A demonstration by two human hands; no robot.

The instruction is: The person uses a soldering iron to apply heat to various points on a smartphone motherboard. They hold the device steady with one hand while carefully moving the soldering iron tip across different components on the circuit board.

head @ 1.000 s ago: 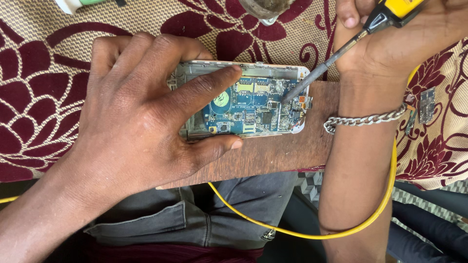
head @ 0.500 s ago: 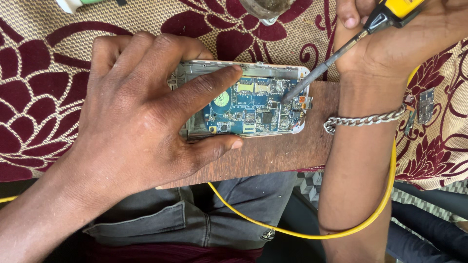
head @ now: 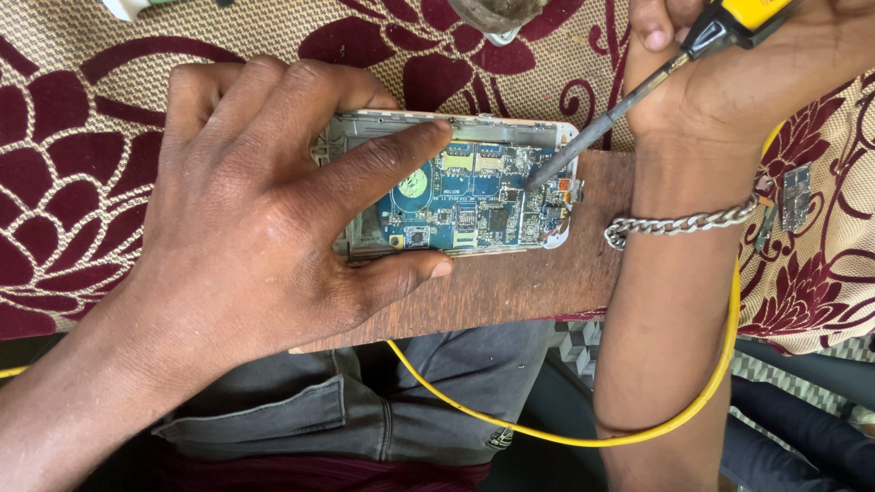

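Under the spread left hand (head: 246, 210), an opened phone (head: 474, 187) with its blue circuit board bared is pinned flat on a wooden board (head: 538, 282), the forefinger laid across it and the thumb along its near edge. To its right, a soldering iron (head: 638, 91) with a yellow handle is gripped in the closed right hand (head: 756, 64), the tip touching the circuit board's right end. A yellow cord (head: 583, 437) is looped below the right wrist, where a metal chain bracelet (head: 679, 221) is worn.

A maroon floral cloth (head: 73, 182) lies under a brown wooden board (head: 529, 282).
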